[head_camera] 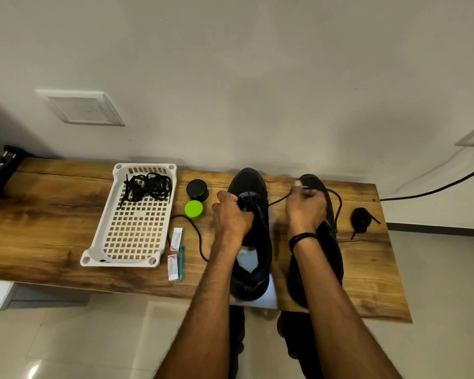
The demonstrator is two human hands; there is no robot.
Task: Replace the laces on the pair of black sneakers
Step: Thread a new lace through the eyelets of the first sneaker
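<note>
Two black sneakers stand on the wooden table, toes pointing away from me. My left hand (231,216) grips the left sneaker (253,233) at its eyelets, fingers curled over the lacing. My right hand (305,207) pinches a black lace (278,200) that runs taut from the left sneaker's eyelets to the fingers. That hand hovers over the right sneaker (331,242), which my forearm partly hides. Another part of the lace (339,203) loops over the right sneaker. A further stretch of black lace (196,233) trails on the table left of my left wrist.
A white perforated basket (133,258) at the left holds a tangle of black laces (147,188). A black round jar (197,188) and a green lid (193,209) sit beside it. Small packets (175,239) and a teal pen (181,262) lie near the front. A coiled black lace (361,220) rests at the right.
</note>
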